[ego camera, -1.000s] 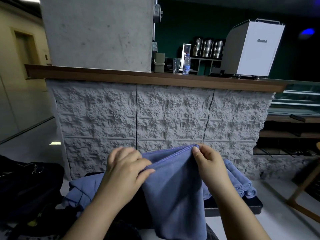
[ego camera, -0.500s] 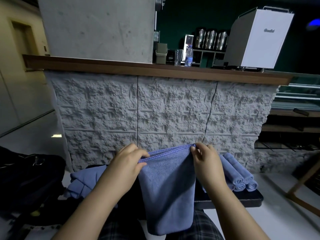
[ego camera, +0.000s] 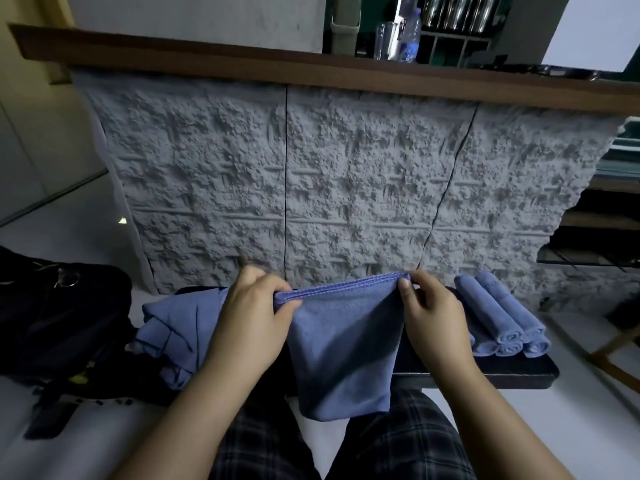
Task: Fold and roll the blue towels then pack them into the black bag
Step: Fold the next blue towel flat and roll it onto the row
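Tipped further down since half a second ago, so counter top and its shelf sit higher and plaid-trousered knees fill more of the bottom edge; hands and cloth in much the same grip as before. Behind everything, a rough grey stone-faced counter front under a brown wooden ledge, with a clear bottle and steel canisters up on it. At far left on the pale floor, black bag, slumped, a metal ring showing near its top. Stretching across in front of the knees, a dark low bench. On its left part, touching the bag's side, a loose heap of unfolded blue towels. Held up at centre, hanging in a doubled sheet down over the bench edge to the knees, a folded blue towel, its stitched top edge pulled level between both hands. Left hand pinching the left top corner, thumb in front and fingers curled behind. Right hand pinching the right top corner between thumb and forefinger, other fingers curled loosely. On the bench's right part, just beside the right hand, several rolled blue towels lying side by side and stacked, ends towards the camera.
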The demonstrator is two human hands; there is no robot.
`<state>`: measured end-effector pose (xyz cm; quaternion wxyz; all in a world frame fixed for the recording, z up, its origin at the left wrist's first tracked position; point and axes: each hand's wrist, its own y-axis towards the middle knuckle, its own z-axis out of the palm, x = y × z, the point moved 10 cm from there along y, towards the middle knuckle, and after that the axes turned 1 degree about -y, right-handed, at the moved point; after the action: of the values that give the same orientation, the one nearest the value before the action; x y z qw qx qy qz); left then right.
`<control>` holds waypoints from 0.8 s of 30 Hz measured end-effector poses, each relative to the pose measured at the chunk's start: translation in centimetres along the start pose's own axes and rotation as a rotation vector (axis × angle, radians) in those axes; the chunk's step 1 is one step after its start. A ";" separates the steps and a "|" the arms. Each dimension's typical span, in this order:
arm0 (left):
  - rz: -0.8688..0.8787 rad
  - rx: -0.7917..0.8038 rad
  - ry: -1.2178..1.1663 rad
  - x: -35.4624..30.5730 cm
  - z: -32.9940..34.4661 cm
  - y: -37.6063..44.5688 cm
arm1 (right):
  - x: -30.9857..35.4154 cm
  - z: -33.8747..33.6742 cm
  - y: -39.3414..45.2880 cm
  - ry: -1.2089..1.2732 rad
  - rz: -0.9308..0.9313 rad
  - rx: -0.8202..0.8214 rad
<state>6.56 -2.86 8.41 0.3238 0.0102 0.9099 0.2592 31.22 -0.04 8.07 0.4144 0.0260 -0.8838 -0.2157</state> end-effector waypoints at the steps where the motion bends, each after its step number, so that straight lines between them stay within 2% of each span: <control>1: -0.037 0.002 -0.037 0.7 0.4 0.2 | -0.4 0.4 0.3 0.014 0.007 0.005; 6: -0.205 0.040 -0.160 4.5 3.0 1.6 | -2.2 2.8 2.1 0.103 0.031 0.041; 11: -0.416 0.074 -0.527 7.1 6.5 2.9 | -4.2 5.3 4.0 0.210 0.077 0.059; 14: -0.473 0.107 -0.624 7.9 8.6 4.0 | -5.7 6.9 5.1 0.320 0.153 0.069; 18: -0.510 0.124 -0.710 9.5 11.5 6.1 | -7.7 9.3 6.8 0.373 0.231 0.089; 24: -0.372 0.165 -0.711 11.8 16.7 9.6 | -12.1 14.8 10.3 0.297 0.265 0.198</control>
<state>5.70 15.39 -4.89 0.6576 -0.0397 0.7453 0.1029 29.53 17.32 -4.87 0.5601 -0.0186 -0.8256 -0.0654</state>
